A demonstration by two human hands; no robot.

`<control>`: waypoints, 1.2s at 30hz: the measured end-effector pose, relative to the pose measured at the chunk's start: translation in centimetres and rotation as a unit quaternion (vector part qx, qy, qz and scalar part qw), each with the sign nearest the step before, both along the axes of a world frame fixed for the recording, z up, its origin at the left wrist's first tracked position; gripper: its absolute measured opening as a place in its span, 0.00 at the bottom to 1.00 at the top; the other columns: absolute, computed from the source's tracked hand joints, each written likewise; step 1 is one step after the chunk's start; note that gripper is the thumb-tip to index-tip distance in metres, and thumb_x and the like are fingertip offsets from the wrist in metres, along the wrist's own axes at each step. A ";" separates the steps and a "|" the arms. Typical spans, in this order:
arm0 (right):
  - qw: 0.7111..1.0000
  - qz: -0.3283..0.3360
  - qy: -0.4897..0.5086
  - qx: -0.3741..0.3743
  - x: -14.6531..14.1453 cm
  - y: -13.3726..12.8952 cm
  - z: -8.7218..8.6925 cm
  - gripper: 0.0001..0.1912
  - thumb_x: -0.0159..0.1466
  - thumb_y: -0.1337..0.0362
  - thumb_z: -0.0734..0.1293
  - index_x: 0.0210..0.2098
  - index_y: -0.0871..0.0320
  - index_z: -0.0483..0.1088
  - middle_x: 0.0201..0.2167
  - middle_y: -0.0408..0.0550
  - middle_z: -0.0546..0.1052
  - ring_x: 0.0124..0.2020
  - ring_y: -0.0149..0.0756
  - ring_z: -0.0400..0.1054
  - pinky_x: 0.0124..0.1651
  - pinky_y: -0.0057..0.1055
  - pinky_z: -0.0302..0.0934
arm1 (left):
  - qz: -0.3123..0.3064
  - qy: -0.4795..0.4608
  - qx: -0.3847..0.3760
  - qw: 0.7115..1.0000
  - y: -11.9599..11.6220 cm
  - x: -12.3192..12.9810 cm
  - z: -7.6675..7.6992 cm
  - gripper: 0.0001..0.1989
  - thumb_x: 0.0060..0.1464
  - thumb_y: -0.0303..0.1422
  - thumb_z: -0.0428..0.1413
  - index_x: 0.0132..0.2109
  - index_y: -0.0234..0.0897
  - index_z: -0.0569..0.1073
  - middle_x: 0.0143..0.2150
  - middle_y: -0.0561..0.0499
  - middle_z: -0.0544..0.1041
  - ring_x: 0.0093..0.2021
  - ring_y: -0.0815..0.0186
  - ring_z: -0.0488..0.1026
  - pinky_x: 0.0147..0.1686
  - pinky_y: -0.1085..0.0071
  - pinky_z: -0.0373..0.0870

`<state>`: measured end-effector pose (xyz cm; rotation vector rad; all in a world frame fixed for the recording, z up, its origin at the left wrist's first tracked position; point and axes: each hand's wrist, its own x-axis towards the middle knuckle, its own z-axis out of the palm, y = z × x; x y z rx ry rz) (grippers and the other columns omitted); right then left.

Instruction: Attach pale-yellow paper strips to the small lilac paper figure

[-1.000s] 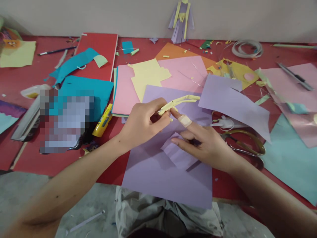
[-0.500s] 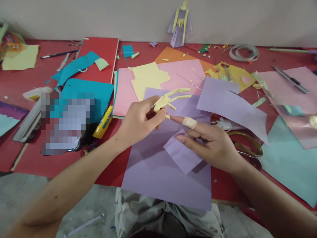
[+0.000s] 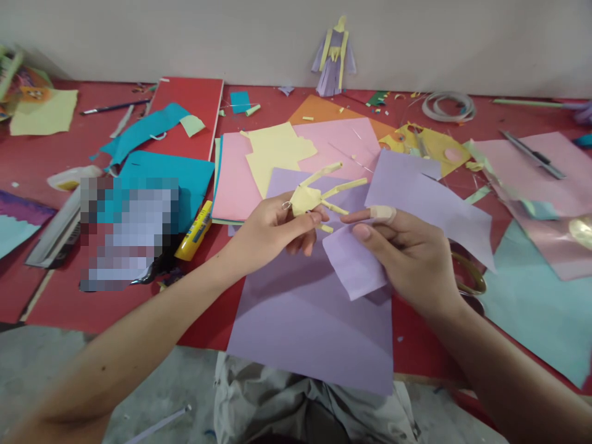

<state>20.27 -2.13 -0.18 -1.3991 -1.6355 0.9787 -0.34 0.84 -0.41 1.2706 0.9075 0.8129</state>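
Note:
Between the thumb and fingers of my left hand is a small yellow paper figure with thin rolled limbs pointing right and a wire loop at its left end. My right hand, with a plaster on the index finger, pinches a small purple paper piece. That index finger stretches toward the figure's limbs, with a small gap between. Both hands are above a large purple sheet, which hangs over the table's front edge. A loose purple strip lies behind my right hand.
A paper doll in purple and yellow leans on the wall. Left lie a yellow glue stick, a blurred-out phone-like item and a red book. Right are a craft knife, scissors partly hidden, and coiled tubing.
The yellow figure has turned in my left hand, showing more of its body. My right hand has drawn slightly right and lifted the small purple piece. The view has shifted a little.

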 end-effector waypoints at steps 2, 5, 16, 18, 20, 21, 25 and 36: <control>1.000 -0.007 0.001 -0.003 0.0 0.1 0.0 0.11 0.64 0.55 0.68 0.39 0.53 0.79 0.15 0.36 0.60 0.16 0.25 0.49 0.18 0.25 0.44 | 0.001 -0.001 -0.002 1.000 -0.1 0.0 0.0 0.07 0.60 0.35 0.56 0.39 0.34 0.71 0.20 0.56 0.72 0.20 0.73 0.68 0.20 0.77 0.63; 1.000 0.000 0.020 -0.001 0.0 0.2 -0.2 0.09 0.64 0.56 0.69 0.36 0.53 0.80 0.20 0.40 0.71 0.19 0.25 0.57 0.19 0.25 0.49 | 0.007 -0.009 0.002 1.000 -0.2 0.1 -0.1 0.09 0.60 0.36 0.57 0.40 0.34 0.71 0.21 0.55 0.73 0.21 0.73 0.69 0.19 0.77 0.63; 0.972 0.059 0.223 -0.034 0.0 0.5 -1.9 0.05 0.64 0.57 0.70 0.38 0.45 0.80 0.50 0.42 0.78 0.54 0.39 0.72 0.52 0.37 0.69 | -0.020 0.007 0.018 1.000 -0.5 0.5 -0.1 0.10 0.61 0.39 0.57 0.38 0.35 0.71 0.22 0.57 0.71 0.20 0.75 0.66 0.22 0.77 0.64; 0.974 0.050 0.219 -0.033 -0.1 0.4 -1.7 0.06 0.64 0.56 0.70 0.39 0.47 0.80 0.49 0.44 0.79 0.52 0.40 0.73 0.52 0.39 0.70 | -0.035 0.005 0.011 0.999 -0.7 0.6 -0.1 0.11 0.61 0.40 0.57 0.38 0.35 0.71 0.23 0.57 0.71 0.20 0.75 0.66 0.22 0.78 0.64; 0.974 0.052 0.214 -0.050 -0.2 0.4 -1.5 0.07 0.65 0.57 0.69 0.40 0.48 0.79 0.47 0.45 0.80 0.50 0.40 0.75 0.52 0.41 0.70 | -0.063 0.011 0.005 0.998 -0.8 0.6 -0.2 0.13 0.63 0.41 0.55 0.35 0.35 0.71 0.24 0.56 0.72 0.21 0.75 0.66 0.23 0.78 0.65; 0.974 0.059 0.210 -0.059 -0.2 0.4 -1.3 0.08 0.65 0.57 0.69 0.41 0.49 0.79 0.47 0.46 0.80 0.50 0.41 0.75 0.53 0.42 0.70 | -0.072 0.016 0.005 0.997 -0.9 0.6 -0.2 0.15 0.64 0.41 0.54 0.34 0.35 0.71 0.24 0.56 0.73 0.22 0.75 0.67 0.24 0.78 0.65; 0.980 0.075 0.167 -0.077 -0.3 0.5 -0.8 0.11 0.66 0.57 0.68 0.45 0.50 0.79 0.44 0.47 0.81 0.49 0.41 0.75 0.53 0.42 0.70 | -0.041 0.056 0.025 0.997 -0.6 0.3 -0.1 0.20 0.63 0.46 0.53 0.31 0.35 0.71 0.23 0.55 0.72 0.22 0.74 0.68 0.24 0.77 0.65; 0.981 -0.049 -0.080 0.171 -0.2 -0.4 -0.6 0.07 0.66 0.59 0.68 0.40 0.48 0.79 0.34 0.45 0.79 0.33 0.36 0.72 0.36 0.35 0.67 | 0.019 0.158 0.099 0.982 -0.1 -0.2 0.3 0.22 0.60 0.44 0.57 0.23 0.35 0.67 0.18 0.56 0.65 0.19 0.74 0.61 0.20 0.75 0.57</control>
